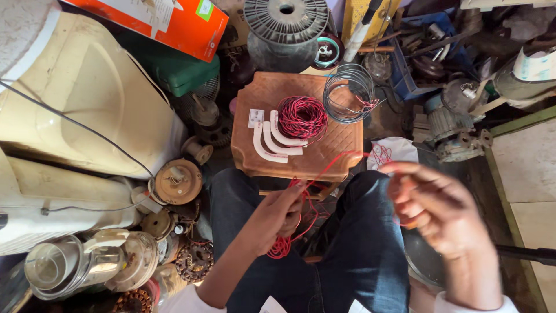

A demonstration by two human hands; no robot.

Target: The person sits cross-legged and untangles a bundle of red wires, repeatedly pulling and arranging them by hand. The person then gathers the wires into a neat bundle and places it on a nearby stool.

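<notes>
While the left hand pinched shut on a small bundle of red wire over the lap, the right hand was motion-blurred at 3 o'clock; its grip looked curled around a red strand, but how tight I could not tell. Step in hand, judged: winding loose red wire into a hand coil. Next move would call for steady tension on the strand running toward 12 o'clock. Beyond the hands stood a brown stool serving as desk, carrying a red-and-black wire coil, three white curved strips, and a grey wire coil at 1 o'clock.
</notes>
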